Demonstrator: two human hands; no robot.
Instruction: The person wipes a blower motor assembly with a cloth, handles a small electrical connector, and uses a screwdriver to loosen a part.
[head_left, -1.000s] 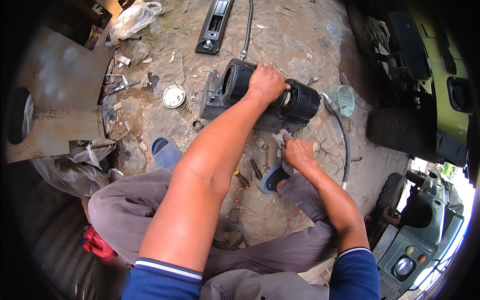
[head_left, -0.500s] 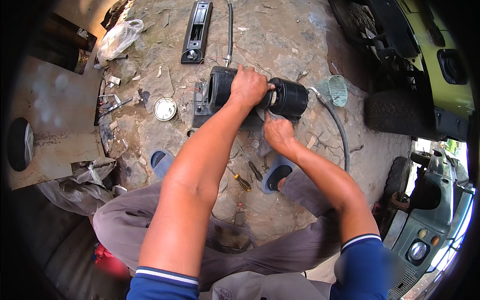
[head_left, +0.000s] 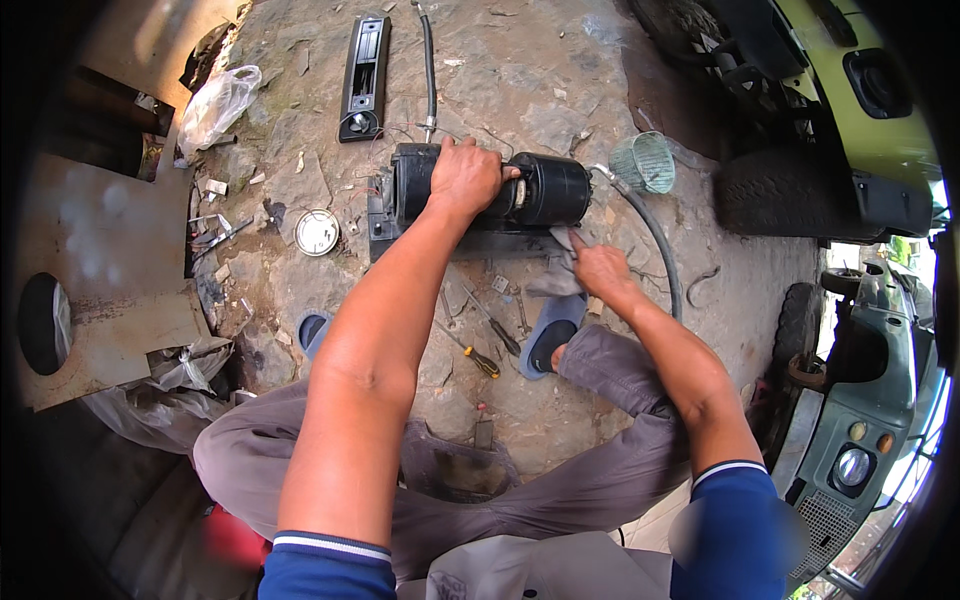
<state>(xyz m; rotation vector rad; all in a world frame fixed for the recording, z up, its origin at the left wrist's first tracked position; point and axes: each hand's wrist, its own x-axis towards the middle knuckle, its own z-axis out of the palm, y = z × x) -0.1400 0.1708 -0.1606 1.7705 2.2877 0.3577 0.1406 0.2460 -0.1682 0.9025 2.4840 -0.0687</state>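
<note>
A black blower unit [head_left: 557, 192] with two drum-shaped housings lies across the ground in front of me. My left hand [head_left: 465, 180] grips it from above, fingers wrapped over the top between the drums. Below the right-hand drum, my right hand [head_left: 603, 270] pinches a grey cloth [head_left: 556, 281] against the unit's near lower edge. Part of the cloth hangs down toward my sandalled foot. A black hose [head_left: 650, 215] with a metal fitting runs from the unit's right end, and another hose [head_left: 429, 80] comes off its far side.
A long black panel [head_left: 364, 85] lies beyond the unit. Left of it are a round tin [head_left: 317, 232] and a plastic bag [head_left: 217, 105]; a green basket [head_left: 643, 163] stands at right. A yellow-handled screwdriver [head_left: 482, 360] lies near my feet. Vehicles stand along the right.
My right hand and the cloth have moved from the gap between the drums down and right to the unit's lower edge. My left hand keeps its hold on the unit.
</note>
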